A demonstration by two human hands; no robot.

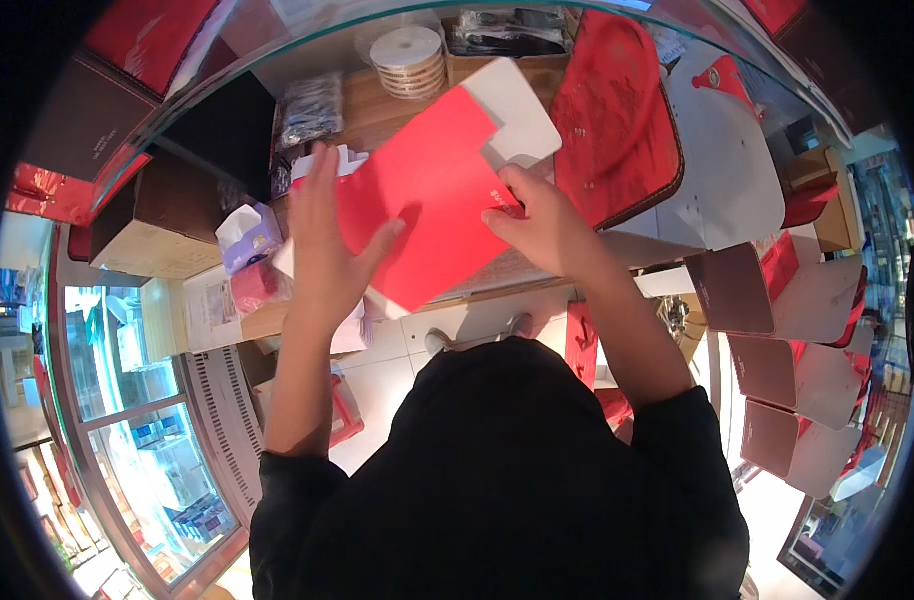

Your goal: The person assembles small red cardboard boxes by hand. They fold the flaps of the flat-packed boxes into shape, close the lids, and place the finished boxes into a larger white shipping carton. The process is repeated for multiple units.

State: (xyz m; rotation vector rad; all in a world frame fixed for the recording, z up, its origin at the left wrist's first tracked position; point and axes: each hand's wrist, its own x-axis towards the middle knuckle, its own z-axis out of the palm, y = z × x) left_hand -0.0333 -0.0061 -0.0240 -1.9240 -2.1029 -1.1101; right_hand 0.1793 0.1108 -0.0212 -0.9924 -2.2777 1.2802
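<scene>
A flat red cardboard piece [427, 185] with a notched upper edge is held tilted above the wooden counter [362, 105]. A white panel with rounded corners [525, 112] sticks out past its upper right end. My right hand [547, 225] pinches the right edge, thumb on the red face and the other fingers partly hidden. Along the left edge is my left hand [327, 250], its fingers stretched out and its thumb spread over the red face. Whether the left palm presses on the cardboard, I cannot tell.
Stacked ribbon spools [407, 48] stand at the back beside plastic-wrapped packets [312, 108]. Left are a brown box [157, 225] and a purple tissue pack [247, 238]. A red bag [617, 120] lies right, near several brown-and-white bags [732, 290]. A glass edge [307, 30] crosses above.
</scene>
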